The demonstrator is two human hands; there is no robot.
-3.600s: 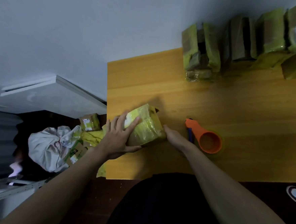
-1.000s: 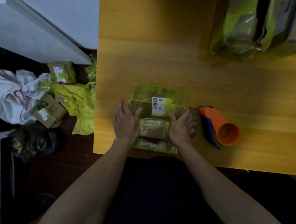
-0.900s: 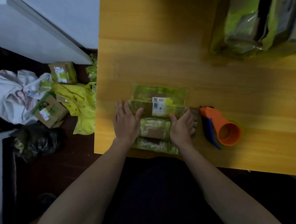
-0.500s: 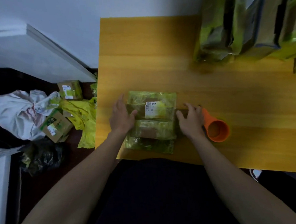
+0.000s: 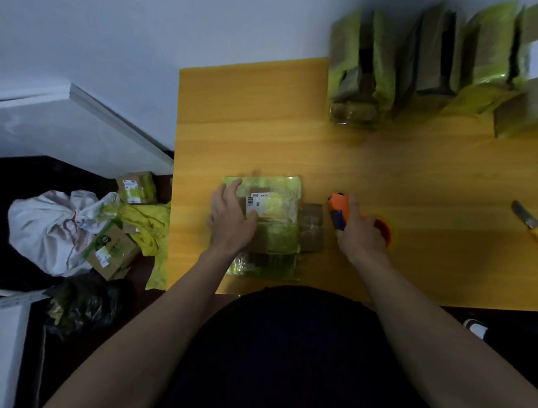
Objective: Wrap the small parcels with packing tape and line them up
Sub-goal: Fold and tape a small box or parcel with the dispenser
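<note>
- Yellow-green tape and brown cardboard mark the finished work in the head view: a row of wrapped parcels stands at the far edge of the desk, packed side by side against the wall.
- Head view, near edge: the parcel in hand lies flat on the desk in front of the person. It is already partly banded in glossy yellow-green tape, carries a white printed label on top, and shows bare brown cardboard at its right end.
- Head view, left hand: laid on the left part of this parcel with fingers spread and only gently bent, pressing it down rather than gripping it.
- Head view, right hand: fingers curled over the orange tape dispenser, which sits on the desk just right of the parcel; the grasp appears made, the tool not yet lifted.
- Head view, far right: a yellow-handled knife lies untouched on the desk, well apart from both hands.
- Head view, floor at left: more small boxes lie beside a white bag, some with labels; whether they await wrapping cannot be told.
- Judged progress: several parcels are wrapped and lined up; the current one probably needs further tape over its bare end, then placement in the row.
</note>
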